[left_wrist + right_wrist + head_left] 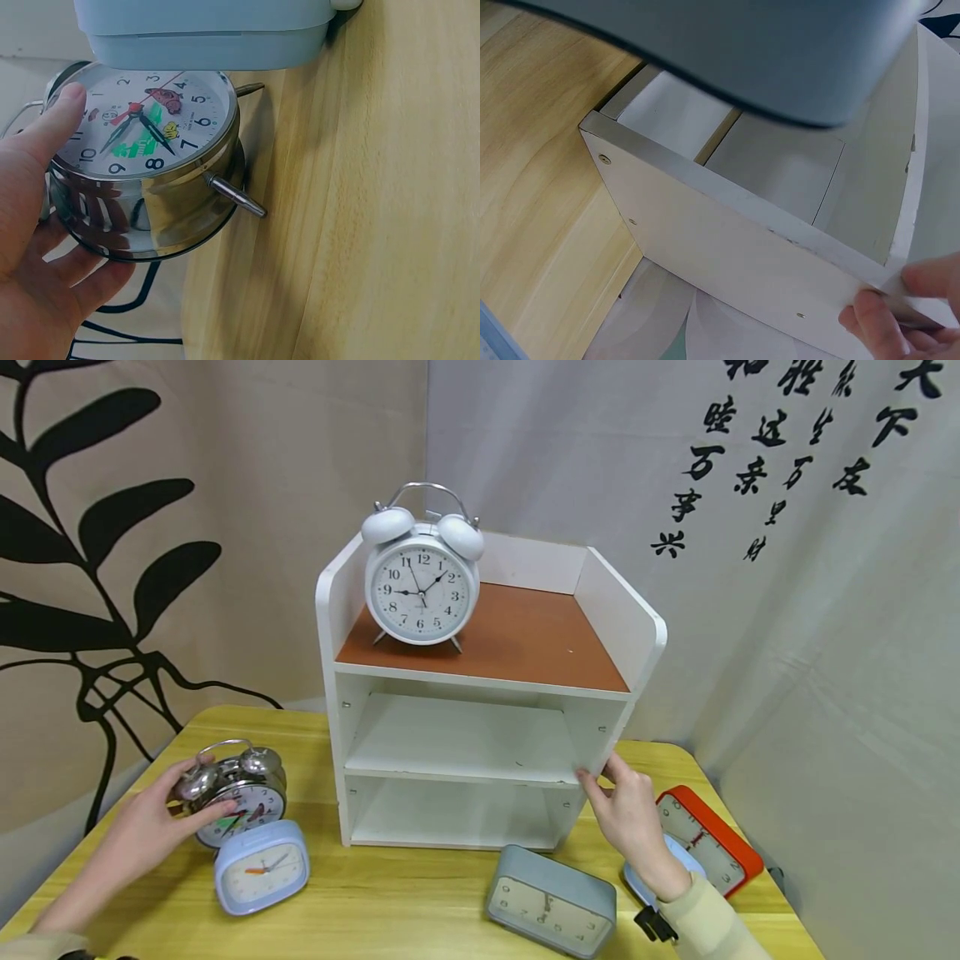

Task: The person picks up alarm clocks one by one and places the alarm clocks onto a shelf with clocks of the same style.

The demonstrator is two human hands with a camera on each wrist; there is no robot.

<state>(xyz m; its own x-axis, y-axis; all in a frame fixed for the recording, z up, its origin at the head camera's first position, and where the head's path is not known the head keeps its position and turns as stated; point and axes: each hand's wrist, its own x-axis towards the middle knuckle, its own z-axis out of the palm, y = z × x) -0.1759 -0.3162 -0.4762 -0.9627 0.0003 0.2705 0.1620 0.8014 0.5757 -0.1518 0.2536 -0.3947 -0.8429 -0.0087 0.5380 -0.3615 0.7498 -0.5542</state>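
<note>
My left hand point(171, 806) grips a silver twin-bell alarm clock point(142, 199), its thumb over the rim of the dial and the fingers behind the metal case. Right in front of that clock stands a light-blue alarm clock point(262, 868). With thumb and fingers, my right hand point(628, 817) pinches the front edge of the right side panel of a small white shelf unit point(727, 232). On the unit's brown top, at the left, stands a white twin-bell alarm clock point(422, 589).
A grey-blue clock point(555, 893) sits before the shelf unit on the wooden table point(375, 910). Beside my right forearm lie a red-orange clock point(723, 827) and a blue one point(637, 885), partly hidden by the wrist. Curtains hang behind the table.
</note>
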